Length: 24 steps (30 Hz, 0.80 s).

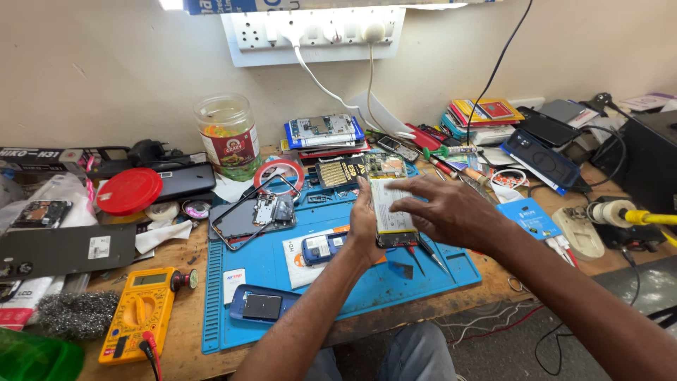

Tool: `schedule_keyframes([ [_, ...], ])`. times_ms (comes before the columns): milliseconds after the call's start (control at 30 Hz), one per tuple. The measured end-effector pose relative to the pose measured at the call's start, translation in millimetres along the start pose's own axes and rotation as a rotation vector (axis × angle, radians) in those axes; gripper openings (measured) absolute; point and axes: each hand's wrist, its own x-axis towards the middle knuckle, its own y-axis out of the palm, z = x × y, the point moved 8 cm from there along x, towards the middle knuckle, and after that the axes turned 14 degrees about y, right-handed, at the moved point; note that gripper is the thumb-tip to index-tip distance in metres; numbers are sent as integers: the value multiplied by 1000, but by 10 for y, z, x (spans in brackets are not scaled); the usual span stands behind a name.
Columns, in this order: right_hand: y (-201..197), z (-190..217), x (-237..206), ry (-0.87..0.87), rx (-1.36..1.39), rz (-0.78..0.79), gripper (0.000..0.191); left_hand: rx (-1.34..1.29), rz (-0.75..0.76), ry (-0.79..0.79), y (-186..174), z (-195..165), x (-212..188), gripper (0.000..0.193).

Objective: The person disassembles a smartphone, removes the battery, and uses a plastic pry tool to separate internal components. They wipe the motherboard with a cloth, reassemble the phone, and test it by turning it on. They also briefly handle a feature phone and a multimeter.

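The opened smartphone [392,212] is held above the middle of the blue silicone work mat [282,268], lifted clear of it. Its back cover is off: a pale battery fills most of the exposed face, with a dark strip at the near end. The long axis runs away from the person, roughly from the near edge of the bench toward the wall, tilted slightly to the right at the near end.

The left hand [364,227] is clamped on the phone's left long edge, thumb and palm wrapped along the side and under it; this hand carries the weight. The right hand [451,212] comes in from the right, across the long axis, fingers spread and extended, with the fingertips [395,189] resting on or just above the battery's upper part. Actual contact cannot be confirmed from this view. The right hand grips nothing. Both hands are together at the phone, left nearer its lower half, right over its upper half.

Beneath and just left of the phone a small blue keypad phone [321,248] lies on the mat. Tweezers [430,255] lie on the mat just right of the phone's near end. A yellow multimeter [139,312] sits well to the left, off the mat.
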Motion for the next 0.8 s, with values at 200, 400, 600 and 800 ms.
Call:
schedule_keyframes([
  [200,108,144,-59,-82,56,76,27,-53,59,9,-124,23,29,85],
  [400,17,234,48,-72,47,112,33,-15,47,-49,-75,69,-12,81],
  [600,87,295,18,-74,0,208,44,21,35,-24,-2,23,-34,83],
  [800,91,368,-60,-172,8,18,27,22,-26,10,-85,-46,-20,87],
])
